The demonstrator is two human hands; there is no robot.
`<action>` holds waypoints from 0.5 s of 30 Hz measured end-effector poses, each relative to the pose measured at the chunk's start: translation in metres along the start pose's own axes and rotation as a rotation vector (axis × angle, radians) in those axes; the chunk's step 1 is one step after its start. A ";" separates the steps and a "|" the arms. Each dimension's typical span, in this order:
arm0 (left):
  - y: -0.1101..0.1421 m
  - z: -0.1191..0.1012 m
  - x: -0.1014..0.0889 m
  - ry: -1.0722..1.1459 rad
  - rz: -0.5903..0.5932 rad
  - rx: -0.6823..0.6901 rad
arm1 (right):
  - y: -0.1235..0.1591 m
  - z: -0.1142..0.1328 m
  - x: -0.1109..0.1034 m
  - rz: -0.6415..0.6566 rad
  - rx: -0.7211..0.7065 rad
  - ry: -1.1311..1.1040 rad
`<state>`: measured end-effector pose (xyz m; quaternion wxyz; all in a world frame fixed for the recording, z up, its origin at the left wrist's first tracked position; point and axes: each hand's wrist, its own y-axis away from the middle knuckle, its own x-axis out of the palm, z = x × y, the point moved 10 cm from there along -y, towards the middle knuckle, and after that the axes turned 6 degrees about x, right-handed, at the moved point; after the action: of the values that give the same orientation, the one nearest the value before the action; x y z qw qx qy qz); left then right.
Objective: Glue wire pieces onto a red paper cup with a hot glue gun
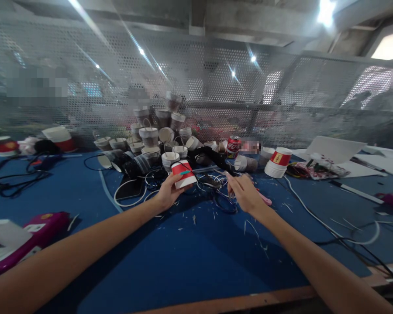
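My left hand (170, 192) is wrapped around a red and white paper cup (184, 174), which is tilted with its wide rim downward. A thin teal sliver shows across the cup's side at my fingers; what it is, I cannot tell. My right hand (244, 192) hovers to the right of the cup, apart from it, fingers drawn together. Whatever they might pinch is too small to make out. A pink handle-like object (264, 197) lies partly hidden behind that hand. Looped cables (224, 203) lie between the two hands.
Behind stand many grey-wrapped paper cups with wire handles (149, 136), stacked in a heap. A red soda can (233, 146) and a stack of cups (278, 162) stand to the right. A black phone (130, 188) and a magenta tool (36, 233) lie left. White scraps dot the blue tabletop (183, 270).
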<state>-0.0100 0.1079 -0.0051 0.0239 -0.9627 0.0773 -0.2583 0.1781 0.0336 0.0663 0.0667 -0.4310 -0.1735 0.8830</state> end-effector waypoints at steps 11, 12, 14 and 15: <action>0.003 -0.002 0.010 -0.071 0.083 0.017 | 0.006 -0.057 -0.052 -0.357 0.445 0.590; 0.003 -0.001 0.012 -0.092 0.099 0.011 | 0.006 -0.067 -0.043 -0.263 0.486 0.598; 0.004 0.001 0.014 -0.117 0.116 -0.007 | 0.006 -0.079 -0.022 -0.096 0.496 0.589; 0.004 0.002 0.014 -0.121 0.122 -0.014 | 0.005 -0.082 -0.016 -0.056 0.485 0.596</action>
<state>0.0025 0.1017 -0.0007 0.0373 -0.9702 0.1361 -0.1972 0.2522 0.0450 0.0293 0.2383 -0.6355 0.0557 0.7323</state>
